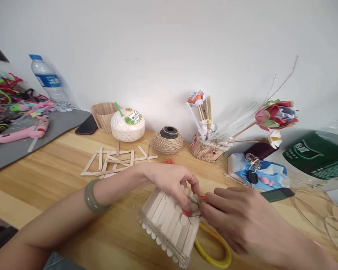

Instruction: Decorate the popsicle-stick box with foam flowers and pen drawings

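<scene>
Gripped at its rim over the wooden table (53,161), the stick box (165,215) leans in the left hand (169,180), while the right hand (240,217) pinches thin twine (196,216); uneven pull could slide it off the rounded stick tips (183,220).

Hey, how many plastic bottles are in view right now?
2. A blue-capped bottle stands at the back left, and a larger green-labelled bottle is at the right edge, beyond the right hand. Others may be hidden behind the clutter.
</scene>
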Motion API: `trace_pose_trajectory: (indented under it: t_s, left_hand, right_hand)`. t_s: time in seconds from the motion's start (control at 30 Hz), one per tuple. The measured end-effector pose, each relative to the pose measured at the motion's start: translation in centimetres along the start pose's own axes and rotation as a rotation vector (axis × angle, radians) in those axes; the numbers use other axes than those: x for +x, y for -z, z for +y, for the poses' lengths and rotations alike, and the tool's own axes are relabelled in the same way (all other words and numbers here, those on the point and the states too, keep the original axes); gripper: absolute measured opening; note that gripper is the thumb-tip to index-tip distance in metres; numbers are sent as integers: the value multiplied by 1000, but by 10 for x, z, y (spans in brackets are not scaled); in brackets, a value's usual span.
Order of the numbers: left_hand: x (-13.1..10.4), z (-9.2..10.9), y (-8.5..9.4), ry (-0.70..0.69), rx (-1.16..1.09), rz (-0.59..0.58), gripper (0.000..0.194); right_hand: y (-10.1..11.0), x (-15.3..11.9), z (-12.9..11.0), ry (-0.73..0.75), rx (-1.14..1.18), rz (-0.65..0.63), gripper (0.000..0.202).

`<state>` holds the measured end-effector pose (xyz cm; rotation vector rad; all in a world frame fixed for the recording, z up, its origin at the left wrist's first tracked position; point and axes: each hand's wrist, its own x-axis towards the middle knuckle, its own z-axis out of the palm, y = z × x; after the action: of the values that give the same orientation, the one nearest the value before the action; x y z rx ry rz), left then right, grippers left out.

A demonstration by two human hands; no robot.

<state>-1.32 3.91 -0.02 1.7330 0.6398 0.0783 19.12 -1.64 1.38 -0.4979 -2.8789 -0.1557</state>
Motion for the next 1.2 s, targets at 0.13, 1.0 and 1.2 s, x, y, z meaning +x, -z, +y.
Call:
trace_pose_trajectory:
  t_s: [0.13,1.0,1.2]
  left_hand:
    - [0,0,-2,23,-33,0,32]
    - [-25,9,6,-178,-26,369,53]
    - [-17,0,7,-168,263,599,44]
  right_hand:
    - [12,4,-4,-131,286,-237,24]
    - [-12,-6,0,-1004,638,369,27]
    - [-13,-16,15,-1134,622,435,32]
